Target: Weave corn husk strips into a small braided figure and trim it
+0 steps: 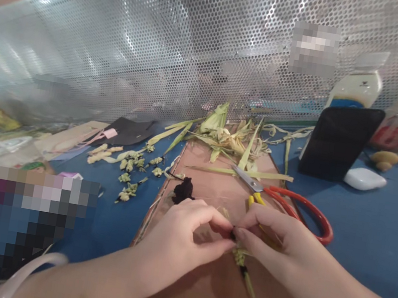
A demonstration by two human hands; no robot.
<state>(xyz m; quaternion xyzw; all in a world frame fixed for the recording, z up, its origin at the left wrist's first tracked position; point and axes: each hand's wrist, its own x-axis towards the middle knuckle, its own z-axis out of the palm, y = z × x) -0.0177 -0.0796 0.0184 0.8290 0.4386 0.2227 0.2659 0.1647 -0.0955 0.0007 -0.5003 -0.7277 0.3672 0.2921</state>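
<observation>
Both my hands meet over the brown board [220, 157], fingertips almost touching. My left hand [196, 230] is closed in a pinch, thumb against forefinger. Opposite it, my right hand [278, 241] pinches too. Between the fingertips is a small dark bit at the top of a braided husk strip [239, 257], pale green with a black tie lower down and a loose tail. A tangle of black thread [184, 190] lies just beyond my left hand. Red-handled scissors [305, 207] and a yellow-handled tool [256, 199], partly hidden, lie beyond my right hand.
Pale green husks [224, 135] are heaped at the board's far end. Several small knotted husk pieces [133, 163] lie left on the blue table [106, 225]. A black phone [340, 142] leans before a bottle [359, 89], beside a white case [365, 180]. Perforated metal mesh [162, 46] stands behind.
</observation>
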